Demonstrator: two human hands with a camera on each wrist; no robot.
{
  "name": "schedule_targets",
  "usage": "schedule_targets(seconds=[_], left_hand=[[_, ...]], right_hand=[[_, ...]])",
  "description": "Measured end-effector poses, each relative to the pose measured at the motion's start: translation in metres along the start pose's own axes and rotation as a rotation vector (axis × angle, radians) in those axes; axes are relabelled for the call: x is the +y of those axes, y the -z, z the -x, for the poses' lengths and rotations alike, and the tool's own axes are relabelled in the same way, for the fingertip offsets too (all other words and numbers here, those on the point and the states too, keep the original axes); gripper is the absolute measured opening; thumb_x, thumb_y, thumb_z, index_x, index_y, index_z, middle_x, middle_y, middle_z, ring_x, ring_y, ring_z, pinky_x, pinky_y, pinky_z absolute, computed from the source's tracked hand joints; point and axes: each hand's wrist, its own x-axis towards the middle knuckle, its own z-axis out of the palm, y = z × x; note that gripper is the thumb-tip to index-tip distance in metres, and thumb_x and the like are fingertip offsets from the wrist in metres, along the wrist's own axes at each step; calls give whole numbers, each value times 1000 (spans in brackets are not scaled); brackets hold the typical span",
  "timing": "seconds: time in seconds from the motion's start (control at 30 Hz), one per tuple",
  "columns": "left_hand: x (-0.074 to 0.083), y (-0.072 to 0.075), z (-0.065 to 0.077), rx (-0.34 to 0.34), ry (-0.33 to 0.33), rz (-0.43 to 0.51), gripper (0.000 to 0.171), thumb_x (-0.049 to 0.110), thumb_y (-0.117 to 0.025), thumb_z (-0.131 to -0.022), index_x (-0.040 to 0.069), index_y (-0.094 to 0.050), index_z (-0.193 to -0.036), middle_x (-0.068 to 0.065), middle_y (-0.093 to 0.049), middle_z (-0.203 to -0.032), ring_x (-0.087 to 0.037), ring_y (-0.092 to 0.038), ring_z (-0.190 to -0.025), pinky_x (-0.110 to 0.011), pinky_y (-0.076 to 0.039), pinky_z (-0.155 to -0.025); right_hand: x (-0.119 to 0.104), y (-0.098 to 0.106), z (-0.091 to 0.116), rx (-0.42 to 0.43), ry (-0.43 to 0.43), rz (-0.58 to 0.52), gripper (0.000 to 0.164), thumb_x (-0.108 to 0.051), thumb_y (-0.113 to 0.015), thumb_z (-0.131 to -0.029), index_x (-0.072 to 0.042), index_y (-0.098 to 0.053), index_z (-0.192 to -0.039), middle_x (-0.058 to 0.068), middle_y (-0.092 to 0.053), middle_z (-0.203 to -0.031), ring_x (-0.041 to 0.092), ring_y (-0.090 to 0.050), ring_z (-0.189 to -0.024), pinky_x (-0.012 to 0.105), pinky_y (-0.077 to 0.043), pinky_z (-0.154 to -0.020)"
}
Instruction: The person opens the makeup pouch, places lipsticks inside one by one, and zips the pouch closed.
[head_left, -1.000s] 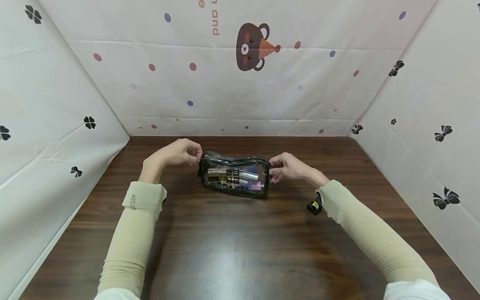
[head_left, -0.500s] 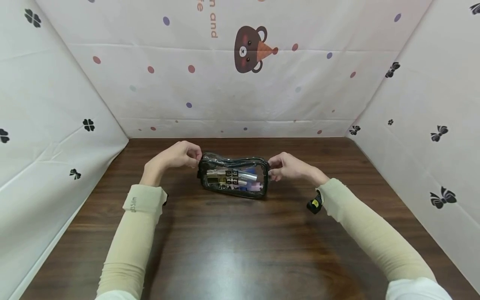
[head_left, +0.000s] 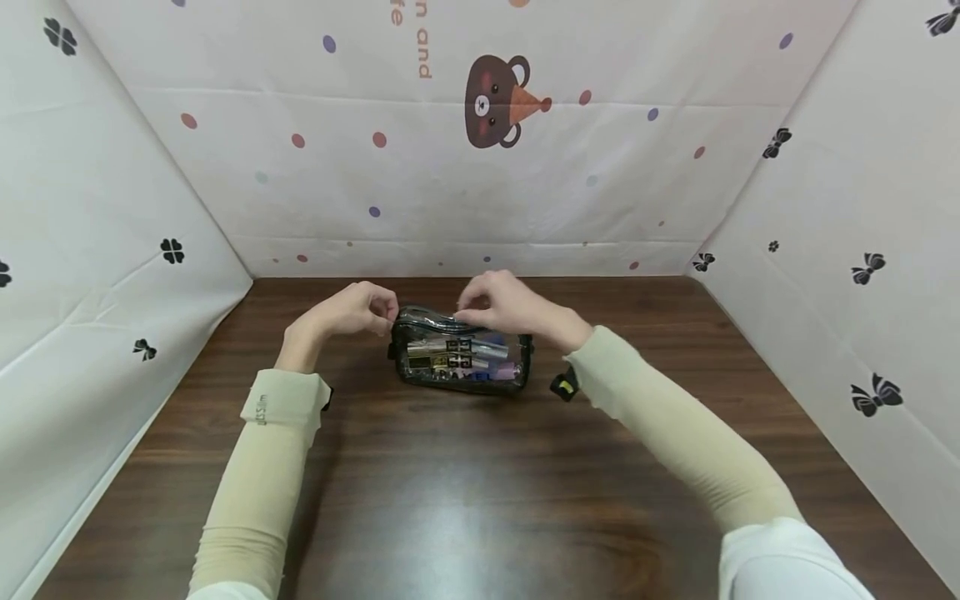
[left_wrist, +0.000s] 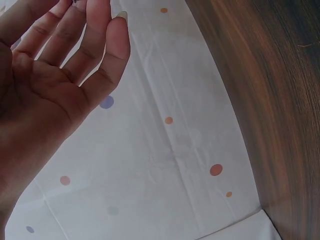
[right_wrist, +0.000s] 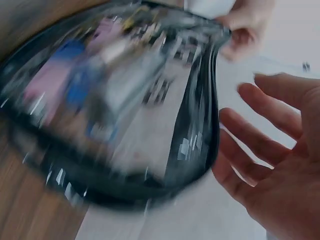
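A clear pouch with black trim (head_left: 480, 390) stands on the table, with silvery tubes (head_left: 491, 351) and pink and blue items inside. At its upper left corner my left hand (head_left: 345, 310) pinches the edge; the right wrist view shows that left hand (right_wrist: 247, 25) at the corner too. Over the middle of the zipped top edge is my right hand (head_left: 510, 307). In the right wrist view the right hand (right_wrist: 280, 150) has loosely bent, spread fingers beside the pouch's top, holding nothing. The left wrist view shows the left palm (left_wrist: 55, 95), with the pinch mostly cut off.
The brown wooden table (head_left: 450, 475) runs back to a white printed sheet (head_left: 480, 192). Similar sheets hang along the left (head_left: 97, 333) and the right (head_left: 810, 317). A small black wrist device (head_left: 564, 384) sits under the right wrist.
My right hand has let go of the pouch's right end and moved left and back over its top edge. The left hand keeps its grip on the left corner.
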Motion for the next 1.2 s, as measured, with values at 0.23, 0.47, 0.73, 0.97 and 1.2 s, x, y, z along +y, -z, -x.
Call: schedule_targets(seconds=[0.23,0.47,0.73,0.97,1.2], left_hand=[[-1,-3,1,3,9,42,9,3,-67,-82,9,-61,-84,-12,-68,-77,-24,-60,-73,-34,-47,-69],[-1,-2,1,-5,8,78,7,3,-66,-85,7,-62,-88,-13,-69,-78,-19,-65,-72,-34,-51,-71],[-6,1,4,-45,16,173,9,-2,-57,-93,0,-63,-100,-18,-69,-87,-29,-69,-81,-38,-55,-78],[-6,1,7,-62,0,223,14,-1,-50,-97,-5,-62,-103,-19,-67,-86,-24,-67,-78,-36,-56,-78],[-6,1,6,-70,3,219,15,0,-50,-97,-5,-63,-104,-18,-68,-86,-36,-67,-83,-36,-57,-76]], right_hand=[[-15,-23,-28,-127,-26,-31,17,-33,-68,-90,-18,-73,-96,-3,-69,-102,12,-60,-88,29,-49,-80],[-18,-32,-38,-144,-55,-33,16,-30,-69,-90,-16,-72,-96,-2,-69,-96,10,-55,-72,24,-46,-70],[-24,-36,-41,-130,-59,28,13,-28,-67,-91,-16,-70,-88,-3,-65,-83,10,-50,-65,23,-40,-62],[-21,-39,-46,-72,-43,15,28,-27,-55,-99,-13,-66,-77,-3,-58,-70,9,-47,-58,23,-40,-62],[-23,-37,-58,-118,-59,87,15,-18,-60,-96,-16,-74,-100,-1,-73,-99,9,-66,-83,26,-53,-77]])
